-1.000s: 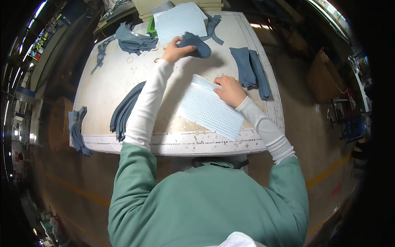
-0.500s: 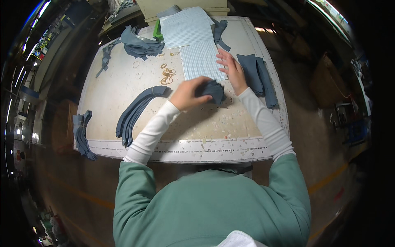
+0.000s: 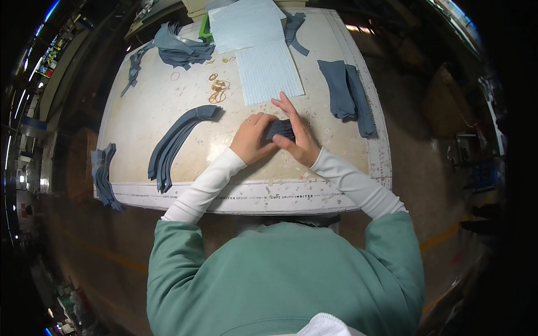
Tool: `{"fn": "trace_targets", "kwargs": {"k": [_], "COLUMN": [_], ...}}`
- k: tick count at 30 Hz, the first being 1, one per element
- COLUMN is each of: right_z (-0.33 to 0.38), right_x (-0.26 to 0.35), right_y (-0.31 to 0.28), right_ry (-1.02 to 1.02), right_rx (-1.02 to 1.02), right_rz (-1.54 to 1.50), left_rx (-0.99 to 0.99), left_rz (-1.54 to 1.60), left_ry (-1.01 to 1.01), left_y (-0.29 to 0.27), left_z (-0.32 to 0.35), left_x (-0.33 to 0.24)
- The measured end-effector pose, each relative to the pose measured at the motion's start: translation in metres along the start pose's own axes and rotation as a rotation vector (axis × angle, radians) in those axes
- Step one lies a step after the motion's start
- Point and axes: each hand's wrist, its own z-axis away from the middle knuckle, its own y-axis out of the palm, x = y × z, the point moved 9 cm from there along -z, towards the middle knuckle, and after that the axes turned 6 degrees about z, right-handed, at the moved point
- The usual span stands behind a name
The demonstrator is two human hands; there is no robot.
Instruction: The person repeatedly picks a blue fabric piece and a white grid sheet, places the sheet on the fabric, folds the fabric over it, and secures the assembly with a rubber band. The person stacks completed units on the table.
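A small stack of dark blue cut pieces (image 3: 278,131), fabric or thin leather, is between my two hands above the middle of the table. My left hand (image 3: 249,139) is closed round its left end, thumb at the near side. My right hand (image 3: 301,141) presses on the right end with thumb and palm, its upper fingers stretching up and away. Left of them lies a curved bundle of blue strips (image 3: 178,143), with a thin band near its far end. Beyond my hands is a pale printed sheet (image 3: 269,75). The underside of the held stack is hidden.
Rubber bands (image 3: 218,89) lie on the worn white table (image 3: 224,175). More blue pieces form a pile (image 3: 182,47) at far left, a bundle (image 3: 105,176) at the left edge and stacks (image 3: 339,89) at right. A green tray (image 3: 205,29) is partly under sheets.
My right hand has come down and left from beside the printed sheet onto the stack. My left hand has turned the stack between both hands. The whole view has shifted slightly.
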Motion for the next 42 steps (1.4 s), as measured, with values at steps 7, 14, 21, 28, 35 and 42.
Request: {"fn": "trace_targets", "kwargs": {"k": [7,14,21,28,35,42], "right_z": [0.001,-0.016,-0.01,-0.004,-0.004,-0.004], "right_x": [0.002,-0.044,-0.014,-0.021,-0.029,-0.026], "right_y": [0.007,-0.01,-0.025,-0.049,-0.041,-0.04], "right_ry": [-0.035,0.248,-0.006,0.021,0.09,0.063], "right_rx": [0.145,0.011,-0.146,-0.263,-0.205,-0.199], "right_rz": [0.182,-0.033,0.404,0.426,0.281,0.326], "left_rx": [-0.003,-0.212,-0.385,-0.418,-0.873,-1.093], "left_rz": [0.208,0.215,0.308,-0.094,0.571,-0.04], "left_ry": [-0.104,-0.255,-0.855,-1.104,-0.67,-0.546], "left_y": [-0.002,-0.103,-0.138,-0.135,-0.178,-0.255], "left_z": [0.005,-0.058,-0.132,-0.136,-0.165,-0.166], "left_x": [0.007,0.101,0.259,0.274,0.268,0.23]}}
